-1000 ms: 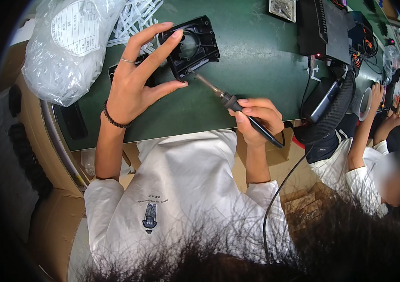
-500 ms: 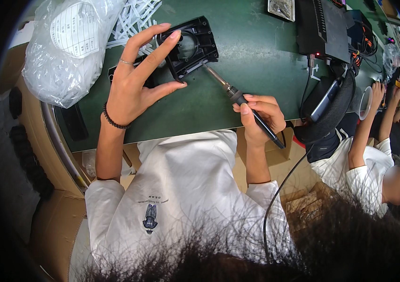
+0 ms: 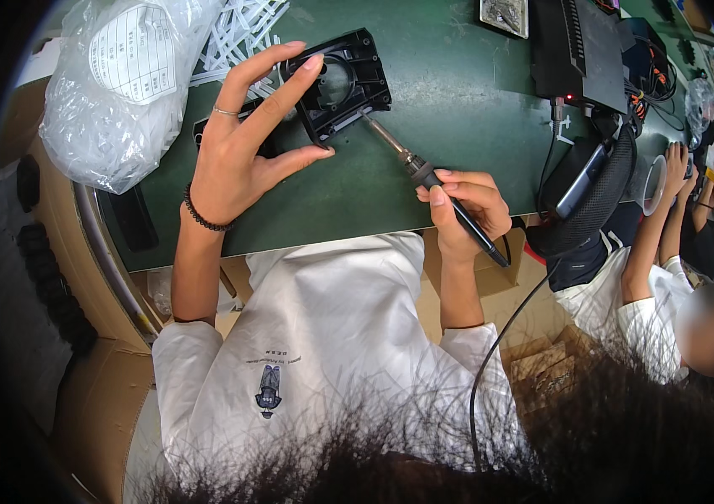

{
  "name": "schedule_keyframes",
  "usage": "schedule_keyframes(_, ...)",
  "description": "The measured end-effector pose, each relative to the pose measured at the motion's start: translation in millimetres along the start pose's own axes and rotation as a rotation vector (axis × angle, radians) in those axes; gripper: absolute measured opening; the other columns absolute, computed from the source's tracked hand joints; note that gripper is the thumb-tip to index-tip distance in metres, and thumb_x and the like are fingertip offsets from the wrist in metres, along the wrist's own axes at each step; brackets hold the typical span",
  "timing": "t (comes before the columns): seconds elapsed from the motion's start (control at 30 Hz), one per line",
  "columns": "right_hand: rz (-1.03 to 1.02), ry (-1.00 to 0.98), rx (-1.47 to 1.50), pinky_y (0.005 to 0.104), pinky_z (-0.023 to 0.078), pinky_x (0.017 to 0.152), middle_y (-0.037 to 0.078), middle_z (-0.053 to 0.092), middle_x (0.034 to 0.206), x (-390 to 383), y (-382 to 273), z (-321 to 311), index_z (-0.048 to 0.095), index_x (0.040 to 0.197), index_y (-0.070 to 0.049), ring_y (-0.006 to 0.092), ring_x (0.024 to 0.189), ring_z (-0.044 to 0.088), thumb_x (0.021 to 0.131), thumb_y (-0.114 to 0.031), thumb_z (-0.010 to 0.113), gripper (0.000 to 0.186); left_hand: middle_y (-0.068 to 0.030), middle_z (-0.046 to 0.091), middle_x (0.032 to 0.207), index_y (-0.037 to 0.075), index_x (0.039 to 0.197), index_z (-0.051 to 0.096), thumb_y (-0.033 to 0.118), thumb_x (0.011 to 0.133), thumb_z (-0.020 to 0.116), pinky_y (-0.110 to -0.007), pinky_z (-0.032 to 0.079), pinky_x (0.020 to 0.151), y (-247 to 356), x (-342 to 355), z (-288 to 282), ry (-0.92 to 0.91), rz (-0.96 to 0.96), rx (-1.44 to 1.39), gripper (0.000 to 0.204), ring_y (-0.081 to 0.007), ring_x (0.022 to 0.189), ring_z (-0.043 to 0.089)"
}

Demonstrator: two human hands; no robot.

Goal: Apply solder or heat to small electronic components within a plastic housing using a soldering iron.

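My left hand (image 3: 243, 139) grips a black plastic housing (image 3: 365, 71) by its left side, fingers on top and thumb at the lower corner. The housing is tilted and has a large round opening. Along its lower edge lies a light, narrow strip (image 3: 347, 124). In my right hand (image 3: 468, 210) is a soldering iron (image 3: 418, 168), held like a pen. Its tip meets, or comes very close to, the right end of the strip. Another black part, partly hidden behind my left hand, rests on the table.
A clear plastic bag (image 3: 113, 101) and a pile of white strips (image 3: 235, 38) lie at the far left of the green table (image 3: 449, 92). At the right stand a black box (image 3: 562, 50) with a red light and a phone (image 3: 579, 181). A co-worker (image 3: 651, 286) sits beyond.
My hands, the housing and the soldering iron stay almost still. At the right, the co-worker's head and hands have shifted slightly.
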State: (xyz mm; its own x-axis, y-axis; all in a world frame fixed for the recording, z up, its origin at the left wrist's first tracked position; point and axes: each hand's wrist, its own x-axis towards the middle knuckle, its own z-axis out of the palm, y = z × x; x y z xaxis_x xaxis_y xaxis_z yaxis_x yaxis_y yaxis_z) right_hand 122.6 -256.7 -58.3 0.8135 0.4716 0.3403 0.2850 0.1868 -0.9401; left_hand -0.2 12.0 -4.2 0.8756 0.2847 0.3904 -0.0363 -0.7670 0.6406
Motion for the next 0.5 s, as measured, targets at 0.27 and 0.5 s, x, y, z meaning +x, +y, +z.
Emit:
schedule_keyframes(0.27, -0.149, 0.308, 0.181, 0.0385, 0.069, 0.066, 0.02, 0.069, 0.106, 0, 3, 7, 0.062, 0.103, 0.002, 0.0282, 0.076, 0.076, 0.093, 0.0, 0.078, 0.019, -0.0149, 0.059, 0.149, 0.007, 0.148, 0.066, 0.017, 0.065, 0.099, -0.043, 0.05, 0.114, 6, 16, -4, 0.042, 0.016, -0.004, 0.09, -0.033, 0.135, 0.06)
schedule_keyframes(0.5, -0.101, 0.401, 0.16, 0.0365, 0.065, 0.066, 0.02, 0.066, 0.111, -3, 9, 6, 0.061, 0.105, 0.0, 0.0276, 0.078, 0.072, 0.095, -0.002, 0.076, 0.017, -0.0285, 0.044, 0.158, -0.005, 0.158, 0.04, 0.032, 0.08, 0.094, -0.042, 0.037, 0.126, -49, 205, 14, 0.321, -0.096, 0.108, 0.101, -0.0441, 0.147, 0.045)
